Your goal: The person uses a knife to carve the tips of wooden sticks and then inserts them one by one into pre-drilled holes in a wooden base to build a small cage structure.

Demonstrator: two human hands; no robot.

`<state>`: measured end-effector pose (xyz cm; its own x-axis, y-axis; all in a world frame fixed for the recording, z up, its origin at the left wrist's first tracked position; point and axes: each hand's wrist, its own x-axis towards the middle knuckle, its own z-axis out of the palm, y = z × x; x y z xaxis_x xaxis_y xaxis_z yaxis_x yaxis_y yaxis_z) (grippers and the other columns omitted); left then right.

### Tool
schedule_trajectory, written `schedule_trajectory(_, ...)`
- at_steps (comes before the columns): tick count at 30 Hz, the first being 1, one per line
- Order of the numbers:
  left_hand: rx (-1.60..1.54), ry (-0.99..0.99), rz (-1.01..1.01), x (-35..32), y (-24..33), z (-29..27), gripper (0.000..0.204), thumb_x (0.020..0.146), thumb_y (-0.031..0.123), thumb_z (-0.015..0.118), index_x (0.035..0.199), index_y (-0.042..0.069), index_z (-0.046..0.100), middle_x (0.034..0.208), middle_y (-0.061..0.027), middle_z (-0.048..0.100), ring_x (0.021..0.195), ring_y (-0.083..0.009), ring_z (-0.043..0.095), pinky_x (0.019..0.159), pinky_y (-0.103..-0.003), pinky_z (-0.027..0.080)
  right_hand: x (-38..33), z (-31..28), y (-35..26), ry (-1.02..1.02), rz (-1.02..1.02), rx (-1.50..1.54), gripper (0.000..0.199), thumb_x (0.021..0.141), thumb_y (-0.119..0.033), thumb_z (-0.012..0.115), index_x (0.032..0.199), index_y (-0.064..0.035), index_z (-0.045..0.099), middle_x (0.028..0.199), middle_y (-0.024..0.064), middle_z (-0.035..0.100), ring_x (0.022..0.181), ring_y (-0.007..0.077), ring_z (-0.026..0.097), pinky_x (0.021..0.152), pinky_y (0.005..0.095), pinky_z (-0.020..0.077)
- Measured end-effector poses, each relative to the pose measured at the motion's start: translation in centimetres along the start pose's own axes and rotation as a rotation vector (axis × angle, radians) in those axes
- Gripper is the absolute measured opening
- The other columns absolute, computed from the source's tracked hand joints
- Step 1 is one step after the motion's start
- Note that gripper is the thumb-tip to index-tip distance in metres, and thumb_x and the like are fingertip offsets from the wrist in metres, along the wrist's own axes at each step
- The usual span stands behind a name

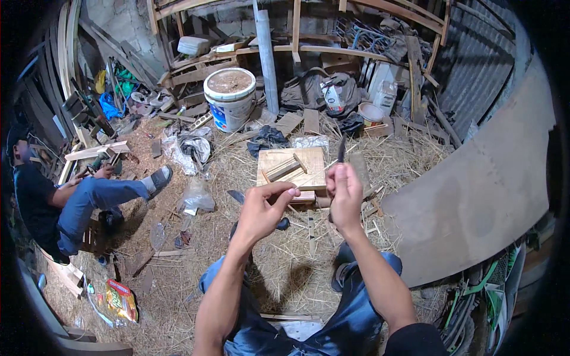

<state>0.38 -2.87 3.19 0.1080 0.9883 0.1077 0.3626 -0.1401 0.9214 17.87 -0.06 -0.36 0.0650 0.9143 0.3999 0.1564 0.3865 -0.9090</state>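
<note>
Right hand (346, 188) grips knife (341, 148) upright beside left hand (264, 207).

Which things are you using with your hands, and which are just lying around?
In use: knife in the right hand; thin splint pinched by the left hand.

Lying about: white bucket, wooden block, straw floor, snack packet, curved board.

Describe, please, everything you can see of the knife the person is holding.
The knife has a short, dark, narrow blade that points up and away from the person. The right hand is closed around its handle, hiding it entirely. A thin pale sliver, seemingly a wood strip, runs from the left hand toward it. Its edge is too small to judge.
</note>
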Motion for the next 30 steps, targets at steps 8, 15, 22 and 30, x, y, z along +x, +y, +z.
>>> schedule_trajectory(8,-0.088,-0.005,0.067,0.0,-0.5,0.3,0.024,0.089,0.015,0.062,0.098,-0.005,0.067,0.087,-0.0084,0.07,0.085,-0.0106,0.062,0.078,-0.026,0.047,-0.5,0.5,0.1,-0.108,-0.004,-0.035,0.032,0.1,-0.026,0.037,0.083,-0.0032,0.052,0.059,0.0017,0.047,0.052,0.0096,0.041,0.048,0.0279,0.0337)
schedule_trajectory(15,-0.06,0.009,0.025,0.2,-1.0,0.0,0.024,0.089,0.016,0.062,0.099,-0.005,0.067,0.089,-0.0081,0.07,0.085,-0.0102,0.061,0.078,-0.025,0.046,0.1,0.4,-0.7,0.002,0.028,0.106,0.034,0.1,-0.025,0.037,0.083,-0.0009,0.053,0.057,0.0047,0.045,0.05,0.0141,0.042,0.049,0.0326,0.0374)
schedule_trajectory(22,-0.099,0.015,0.018,0.3,-1.3,0.2,0.021,0.088,0.014,0.062,0.098,-0.005,0.067,0.087,-0.007,0.07,0.083,-0.0099,0.061,0.076,-0.025,0.046,-0.3,0.8,-0.5,-0.082,-0.069,-0.044,0.032,0.1,-0.022,0.038,0.084,0.0007,0.054,0.059,0.0074,0.049,0.051,0.0182,0.048,0.051,0.0341,0.0393)
schedule_trajectory(30,-0.058,0.018,-0.01,0.3,-1.5,0.3,0.021,0.088,0.014,0.062,0.097,-0.004,0.068,0.086,-0.007,0.07,0.082,-0.0089,0.06,0.075,-0.024,0.045,-0.6,0.5,-1.2,-0.176,-0.006,-0.127,0.031,0.098,-0.02,0.036,0.088,0.0017,0.055,0.064,0.0162,0.057,0.056,0.0254,0.056,0.054,0.0394,0.042)
